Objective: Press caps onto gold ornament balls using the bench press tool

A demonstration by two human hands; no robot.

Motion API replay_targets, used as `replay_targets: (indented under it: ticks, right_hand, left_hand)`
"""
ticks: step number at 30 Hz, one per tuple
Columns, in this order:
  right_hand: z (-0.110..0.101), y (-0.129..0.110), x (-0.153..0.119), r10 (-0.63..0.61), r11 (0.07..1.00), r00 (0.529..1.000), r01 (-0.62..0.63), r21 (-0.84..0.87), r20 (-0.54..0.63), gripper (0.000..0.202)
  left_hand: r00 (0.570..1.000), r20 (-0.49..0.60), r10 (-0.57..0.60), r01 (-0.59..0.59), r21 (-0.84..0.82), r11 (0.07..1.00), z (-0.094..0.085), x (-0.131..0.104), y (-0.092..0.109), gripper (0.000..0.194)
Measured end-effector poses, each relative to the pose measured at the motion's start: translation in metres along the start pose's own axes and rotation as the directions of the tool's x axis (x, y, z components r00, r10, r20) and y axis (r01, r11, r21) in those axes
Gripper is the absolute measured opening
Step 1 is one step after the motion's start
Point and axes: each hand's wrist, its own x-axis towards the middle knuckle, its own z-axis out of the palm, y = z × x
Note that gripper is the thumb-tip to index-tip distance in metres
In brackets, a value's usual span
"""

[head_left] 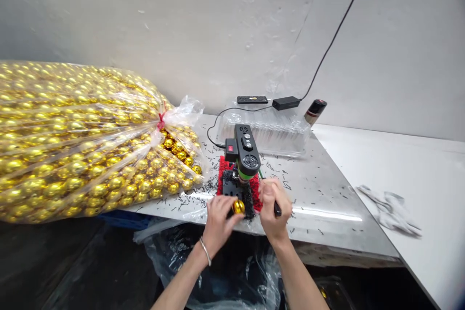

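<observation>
My left hand (219,218) pinches a shiny gold ball (239,207) between thumb and fingers, just in front of a small black bench machine (247,147). The machine has a vented top, a green ring at its lower end and a red switch at its side. Under it sits a black base plate (232,186) on a red, shaggy mat (222,174). To the right of the base, my right hand (275,207) is closed in a fist round a black handle (277,209). A thin green rod (260,173) shows just above that fist; whether it joins the handle is hidden.
A tied clear bag of gold balls (90,145) fills the left. Behind the machine are a clear plastic tray (269,131), a power adapter (286,102), a remote (252,100) and a dark-capped can (315,110). White gloves (390,209) lie right; black shavings litter the metal table (327,184).
</observation>
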Motion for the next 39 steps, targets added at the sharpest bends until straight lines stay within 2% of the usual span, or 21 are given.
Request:
replay_targets:
  ticks: [2, 4, 6, 7, 9, 12, 13, 15, 17, 19, 22, 24, 27, 28, 30, 33, 39]
  right_hand:
    - [0.0, 0.004, -0.006, -0.043, 0.999, 0.999, 0.043, 0.003, 0.013, 0.027]
    - [0.003, 0.01, -0.013, -0.072, 0.997, 0.997, 0.072, 0.008, 0.001, 0.026]
    - [0.006, 0.014, -0.019, -0.072, 0.997, 0.997, 0.073, 0.012, -0.026, 0.027]
    - [0.007, 0.015, -0.02, -0.067, 0.998, 0.997, 0.067, 0.013, -0.04, 0.027]
    - [0.009, 0.014, -0.021, -0.062, 0.998, 0.996, 0.063, 0.014, -0.062, 0.027]
    - [0.009, 0.013, -0.02, -0.072, 0.997, 0.996, 0.073, 0.015, -0.062, 0.027]
    - [0.008, 0.012, -0.019, -0.075, 0.997, 0.996, 0.076, 0.015, -0.056, 0.027]
    - [0.008, 0.012, -0.02, -0.072, 0.997, 0.997, 0.073, 0.011, -0.039, 0.027]
    - [0.008, 0.013, -0.022, -0.063, 0.998, 0.998, 0.063, 0.006, -0.03, 0.027]
    - [0.008, 0.015, -0.023, -0.062, 0.998, 0.998, 0.062, 0.007, -0.029, 0.026]
    - [0.008, 0.016, -0.024, -0.077, 0.997, 0.997, 0.078, 0.01, -0.03, 0.026]
    - [0.007, 0.016, -0.024, -0.088, 0.996, 0.996, 0.089, 0.006, -0.02, 0.026]
    - [0.006, 0.017, -0.025, -0.094, 0.996, 0.996, 0.094, 0.005, 0.005, 0.028]
    - [0.006, 0.017, -0.026, -0.094, 0.996, 0.995, 0.094, 0.008, 0.009, 0.028]
    - [0.007, 0.018, -0.027, -0.094, 0.995, 0.996, 0.094, 0.018, 0.006, 0.029]
    - [0.008, 0.019, -0.029, -0.088, 0.995, 0.996, 0.088, 0.035, -0.013, 0.028]
    - [0.008, 0.02, -0.029, -0.077, 0.997, 0.997, 0.077, 0.028, -0.013, 0.029]
  left_hand:
    - [0.994, 0.051, 0.096, -0.098, 0.04, 0.994, -0.002, -0.028, 0.004, 0.038]
    - [0.988, 0.053, 0.145, -0.149, 0.084, 0.985, 0.0, -0.051, 0.005, 0.042]
    - [0.989, 0.01, 0.146, -0.146, 0.128, 0.981, 0.001, -0.058, 0.0, 0.045]
    - [0.991, -0.022, 0.13, -0.125, 0.153, 0.98, -0.002, -0.053, -0.004, 0.042]
    - [0.991, -0.109, 0.075, -0.05, 0.216, 0.975, -0.013, -0.029, -0.014, 0.032]
    - [0.965, -0.258, -0.044, 0.13, 0.33, 0.935, -0.042, 0.029, -0.035, 0.029]
    - [0.96, -0.265, -0.091, 0.19, 0.378, 0.906, -0.051, 0.049, -0.042, 0.03]
    - [0.958, -0.151, -0.242, 0.285, 0.491, 0.823, -0.066, 0.083, -0.056, 0.027]
    - [0.93, -0.044, -0.364, 0.328, 0.545, 0.772, -0.072, 0.107, -0.066, 0.019]
    - [0.909, 0.016, -0.417, 0.342, 0.543, 0.767, -0.072, 0.121, -0.072, 0.012]
    - [0.893, 0.074, -0.445, 0.349, 0.511, 0.785, -0.069, 0.129, -0.077, 0.005]
    - [0.891, 0.107, -0.441, 0.346, 0.471, 0.812, -0.069, 0.129, -0.077, 0.004]
    - [0.908, 0.126, -0.4, 0.325, 0.391, 0.861, -0.076, 0.121, -0.075, 0.016]
    - [0.914, 0.117, -0.388, 0.336, 0.318, 0.886, -0.079, 0.116, -0.074, 0.021]
    - [0.919, 0.07, -0.388, 0.386, 0.049, 0.921, -0.085, 0.103, -0.068, 0.032]
    - [0.894, 0.003, -0.448, 0.418, -0.366, 0.832, -0.089, 0.081, -0.055, 0.046]
    - [0.844, 0.078, -0.531, 0.459, -0.616, 0.64, -0.079, 0.05, -0.028, 0.046]
